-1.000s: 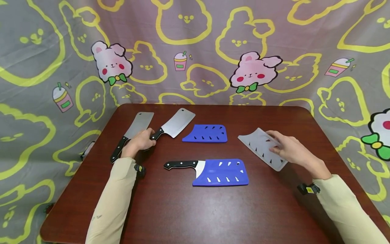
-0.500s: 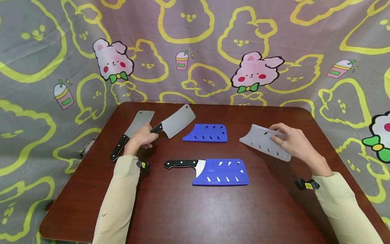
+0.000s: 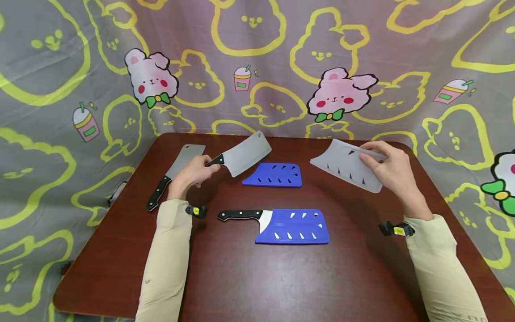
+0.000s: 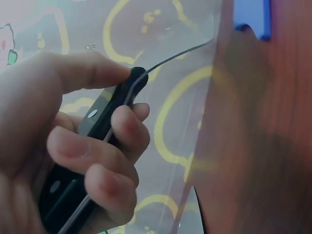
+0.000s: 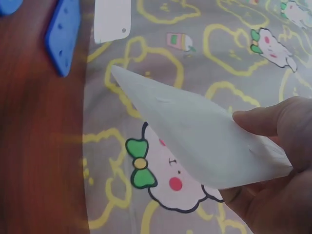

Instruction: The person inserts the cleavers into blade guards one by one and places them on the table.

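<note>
My left hand (image 3: 194,173) grips the black handle of a cleaver (image 3: 248,154), its blade raised off the table and pointing up to the right. In the left wrist view the fingers curl round the riveted handle (image 4: 92,117). On the right, my right hand (image 3: 392,167) pinches a translucent white blade cover (image 3: 346,163) by its far right edge, thumb on one side. The cover hangs tilted above the table, its narrow end towards the left; the right wrist view shows the cover (image 5: 195,131) from close up.
A bare cleaver (image 3: 186,160) lies at the left of the brown table (image 3: 241,281). An unfilled-looking blue blade cover (image 3: 273,175) lies behind the middle. In front of it, another cleaver's black handle (image 3: 241,214) sticks out of a blue cover (image 3: 297,226). Patterned cloth (image 3: 273,58) surrounds the table.
My left hand has lifted the cleaver and carried it rightwards, its blade now beside the blue cover. My right hand has raised and tilted the white cover higher above the table.
</note>
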Motion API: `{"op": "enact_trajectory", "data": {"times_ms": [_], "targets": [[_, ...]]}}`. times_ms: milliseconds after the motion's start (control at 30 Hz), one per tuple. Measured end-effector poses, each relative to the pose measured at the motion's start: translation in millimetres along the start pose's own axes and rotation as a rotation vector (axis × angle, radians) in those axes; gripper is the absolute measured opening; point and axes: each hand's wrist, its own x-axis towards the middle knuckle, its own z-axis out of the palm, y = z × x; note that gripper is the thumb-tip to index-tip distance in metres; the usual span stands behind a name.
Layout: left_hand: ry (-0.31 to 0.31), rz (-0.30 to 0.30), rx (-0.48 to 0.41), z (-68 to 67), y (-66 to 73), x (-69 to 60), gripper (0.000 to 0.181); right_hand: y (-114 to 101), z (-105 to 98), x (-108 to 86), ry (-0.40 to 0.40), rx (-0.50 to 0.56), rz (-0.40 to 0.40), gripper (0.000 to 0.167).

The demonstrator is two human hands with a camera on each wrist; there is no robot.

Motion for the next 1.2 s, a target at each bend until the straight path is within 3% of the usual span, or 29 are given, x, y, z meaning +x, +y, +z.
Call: {"op": "enact_trajectory", "data": {"times_ms": [167, 433, 733, 933, 1100, 1200], "targets": [[0.014, 0.026, -0.069, -1.7, 8.0, -4.1, 0.045, -8, 1, 5.9, 0.007, 0.054, 0.026, 0.028], [0.070, 0.086, -0.082, -8.1, 22.6, -17.3, 0.049, -9, -2, 13.2, 0.020, 0.182, 0.090, 0.030], [0.148, 0.195, -0.075, -17.2, 32.5, -33.7, 0.044, -14, -6, 9.6, 0.001, 0.345, 0.132, 0.030], [0.181, 0.271, -0.079, -17.9, 37.2, -42.5, 0.045, -14, -9, 7.3, 0.028, 0.475, 0.072, 0.025], [0.143, 0.378, -0.043, -18.1, 37.3, -43.4, 0.044, -11, -13, 6.8, 0.050, 0.697, 0.007, 0.019], [0.115, 0.402, -0.050, -18.4, 38.1, -43.4, 0.040, -11, -15, 6.7, 0.047, 0.792, -0.027, 0.018]]}}
